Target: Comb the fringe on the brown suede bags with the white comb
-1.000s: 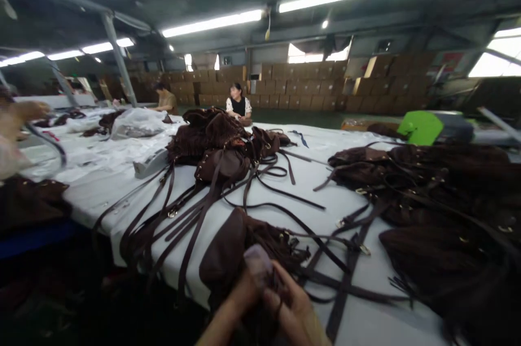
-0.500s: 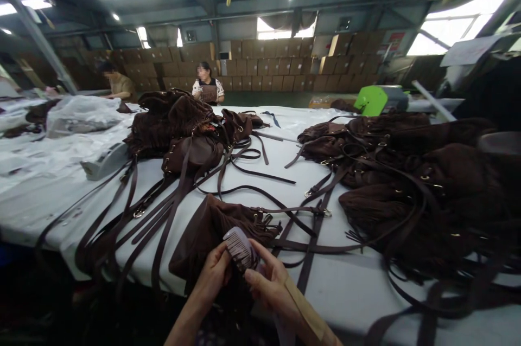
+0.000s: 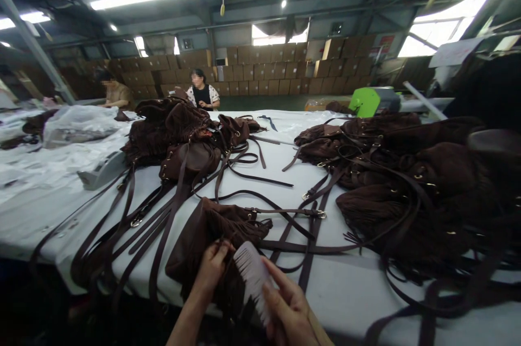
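Head view: left hand (image 3: 211, 269) pinches dark brown suede fringed bag (image 3: 201, 232) overhanging near edge of white tabletop (image 3: 350, 292); right hand (image 3: 287, 309) clamps pale plastic comb (image 3: 252, 274); I see bare room rightward.

At the near edge of the tabletop (image 3: 350, 292), a bag (image 3: 191, 248) under the left hand (image 3: 211, 267); just right, a comb (image 3: 252, 275) in the right hand (image 3: 288, 313). Behind, a heap of bags (image 3: 179, 129); far right, a second heap (image 3: 407, 172).

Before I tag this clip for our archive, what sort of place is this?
Probably a bag factory floor: heaps of brown fringed bags and loose straps cover a white table, cardboard cartons line the back wall, and the right hand holds a comb at a bag gripped by the left hand.
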A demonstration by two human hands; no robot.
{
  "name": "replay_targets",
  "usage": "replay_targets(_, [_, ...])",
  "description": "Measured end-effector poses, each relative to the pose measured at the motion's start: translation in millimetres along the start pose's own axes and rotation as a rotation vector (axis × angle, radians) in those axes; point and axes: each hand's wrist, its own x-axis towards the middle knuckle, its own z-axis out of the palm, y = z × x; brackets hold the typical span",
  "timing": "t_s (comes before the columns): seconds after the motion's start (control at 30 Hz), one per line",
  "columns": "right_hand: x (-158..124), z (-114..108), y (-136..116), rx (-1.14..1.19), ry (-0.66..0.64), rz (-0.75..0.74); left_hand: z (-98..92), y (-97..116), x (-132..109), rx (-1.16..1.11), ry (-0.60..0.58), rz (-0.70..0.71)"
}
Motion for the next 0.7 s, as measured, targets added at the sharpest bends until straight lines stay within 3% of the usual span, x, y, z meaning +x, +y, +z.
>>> replay_targets(0.13, [3.3,-34.1,-12.8,-0.122,0.257,-0.08,-31.6,16.4,-54.7,0.205,-0.382,0.148])
replay_targets(0.2, [7.8,-41.1,-12.0,-0.144,0.307,-0.087,-48.0,25.1,-72.3,0.285,-0.39,0.214])
replay_targets(0.27, [16.7,-37.7,-7.8,-0.135,0.301,-0.095,-55.4,31.0,-70.8,0.276,-0.211,0.185])
replay_targets(0.4, [44.2,-11.5,5.0,-0.188,0.221,-0.147,-42.2,22.8,-27.8,0.175,0.188,0.148])
replay_targets(0.6, [68.6,13.2,24.4,-0.494,0.172,-0.315,-18.3,-2.6,30.5,0.412,0.42,0.151])
replay_targets(0.7, [72.5,8.2,30.4,-0.39,0.225,-0.265,-15.5,0.5,54.2,0.525,0.454,0.138])
